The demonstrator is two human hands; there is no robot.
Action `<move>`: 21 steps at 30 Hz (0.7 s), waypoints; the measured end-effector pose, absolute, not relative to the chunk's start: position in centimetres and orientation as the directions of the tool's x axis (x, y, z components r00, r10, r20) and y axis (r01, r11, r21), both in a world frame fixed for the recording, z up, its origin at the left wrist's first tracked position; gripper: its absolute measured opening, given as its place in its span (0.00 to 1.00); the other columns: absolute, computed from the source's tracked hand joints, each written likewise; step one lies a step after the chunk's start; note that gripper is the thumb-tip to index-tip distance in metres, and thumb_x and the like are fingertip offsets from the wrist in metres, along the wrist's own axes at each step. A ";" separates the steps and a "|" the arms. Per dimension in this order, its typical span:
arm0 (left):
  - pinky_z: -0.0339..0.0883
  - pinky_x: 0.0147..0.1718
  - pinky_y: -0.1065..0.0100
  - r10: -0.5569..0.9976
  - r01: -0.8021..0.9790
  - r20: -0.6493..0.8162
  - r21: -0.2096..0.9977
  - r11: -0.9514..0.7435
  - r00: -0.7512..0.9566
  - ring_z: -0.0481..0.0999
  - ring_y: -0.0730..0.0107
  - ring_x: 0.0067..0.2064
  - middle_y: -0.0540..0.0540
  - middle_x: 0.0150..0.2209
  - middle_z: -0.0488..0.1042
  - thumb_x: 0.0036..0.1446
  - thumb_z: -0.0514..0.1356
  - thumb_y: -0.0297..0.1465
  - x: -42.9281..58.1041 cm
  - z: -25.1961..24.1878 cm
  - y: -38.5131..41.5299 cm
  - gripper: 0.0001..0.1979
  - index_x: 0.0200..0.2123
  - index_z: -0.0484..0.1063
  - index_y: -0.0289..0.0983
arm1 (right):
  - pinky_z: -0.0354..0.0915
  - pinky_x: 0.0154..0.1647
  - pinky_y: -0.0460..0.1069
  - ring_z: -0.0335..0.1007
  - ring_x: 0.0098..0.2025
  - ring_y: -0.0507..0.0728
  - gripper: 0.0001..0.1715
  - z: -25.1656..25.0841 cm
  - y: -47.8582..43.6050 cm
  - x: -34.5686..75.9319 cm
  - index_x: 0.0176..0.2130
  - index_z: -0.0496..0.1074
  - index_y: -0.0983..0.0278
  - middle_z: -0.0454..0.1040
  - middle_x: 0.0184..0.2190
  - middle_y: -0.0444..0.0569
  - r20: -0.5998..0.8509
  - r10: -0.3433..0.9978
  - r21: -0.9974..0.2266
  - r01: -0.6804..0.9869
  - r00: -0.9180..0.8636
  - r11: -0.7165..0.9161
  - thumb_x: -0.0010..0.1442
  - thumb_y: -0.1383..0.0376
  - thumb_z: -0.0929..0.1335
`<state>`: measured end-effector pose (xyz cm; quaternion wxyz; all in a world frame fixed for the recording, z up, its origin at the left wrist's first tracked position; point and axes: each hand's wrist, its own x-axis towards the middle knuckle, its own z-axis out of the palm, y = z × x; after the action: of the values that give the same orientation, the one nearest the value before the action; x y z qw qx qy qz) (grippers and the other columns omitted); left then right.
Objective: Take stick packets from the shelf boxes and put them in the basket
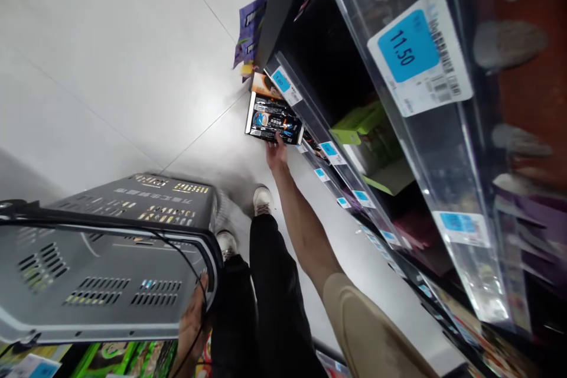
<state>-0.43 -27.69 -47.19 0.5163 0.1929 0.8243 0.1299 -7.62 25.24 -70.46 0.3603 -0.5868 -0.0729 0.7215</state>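
Note:
My right hand (pixel 276 153) reaches far down beside a low shelf and grips the edge of a flat black snack package (pixel 273 119) with blue and white print. The package hangs just in front of the lower shelf rail, next to an orange packet (pixel 264 85). My left hand (pixel 194 323) holds the rim of a grey plastic shopping basket (pixel 110 248), with a thin black cord running across its fingers. My black trousers and white shoes (pixel 262 199) stand between the basket and the shelves.
Store shelving (pixel 354 100) runs along the right, with clear plastic fronts and blue price tags, one reading 11.50 (pixel 408 46). Green boxes (pixel 361 124) sit on a middle shelf. Purple packets (pixel 250 29) lean at the shelf's end. Pale tiled floor (pixel 110 59) spreads left.

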 end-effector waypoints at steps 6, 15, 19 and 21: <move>0.57 0.72 0.48 0.444 0.147 -0.804 0.421 0.895 -0.395 0.63 0.49 0.72 0.53 0.73 0.61 0.58 0.55 0.29 -0.3 -47.2 -27.7 0.48 0.78 0.40 0.55 | 0.73 0.62 0.54 0.78 0.57 0.51 0.16 -70.4 23.2 -6.6 0.52 0.74 0.57 0.81 0.54 0.46 -0.757 0.652 -0.607 -0.318 -0.049 -0.728 0.64 0.63 0.68; 0.62 0.70 0.49 0.492 0.172 -0.746 0.468 0.867 -0.449 0.65 0.54 0.71 0.59 0.74 0.58 0.58 0.54 0.27 0.0 -47.2 -27.6 0.48 0.76 0.37 0.63 | 0.72 0.65 0.55 0.77 0.59 0.53 0.15 -69.9 22.9 -6.5 0.50 0.74 0.56 0.82 0.51 0.46 -0.709 0.703 -0.647 -0.348 -0.054 -0.678 0.65 0.57 0.67; 0.64 0.69 0.49 0.532 0.257 -0.707 0.467 0.846 -0.467 0.66 0.54 0.71 0.58 0.74 0.58 0.61 0.53 0.28 0.2 -47.1 -27.2 0.46 0.77 0.36 0.60 | 0.72 0.65 0.54 0.77 0.58 0.52 0.15 -70.6 24.7 -7.5 0.50 0.75 0.57 0.81 0.52 0.46 -0.710 0.704 -0.665 -0.318 -0.012 -0.676 0.66 0.57 0.66; 0.62 0.70 0.51 0.527 0.272 -0.689 0.453 0.849 -0.497 0.66 0.55 0.71 0.57 0.74 0.58 0.61 0.51 0.27 0.2 -47.0 -26.9 0.46 0.77 0.36 0.58 | 0.73 0.64 0.54 0.77 0.58 0.52 0.16 -71.1 26.4 -8.4 0.51 0.74 0.59 0.80 0.53 0.48 -0.696 0.718 -0.685 -0.305 0.006 -0.662 0.69 0.56 0.64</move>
<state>0.24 -26.86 -47.01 0.4434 0.2340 0.8532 0.1438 -8.36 26.38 -71.14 0.3739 -0.6028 -0.1714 0.6837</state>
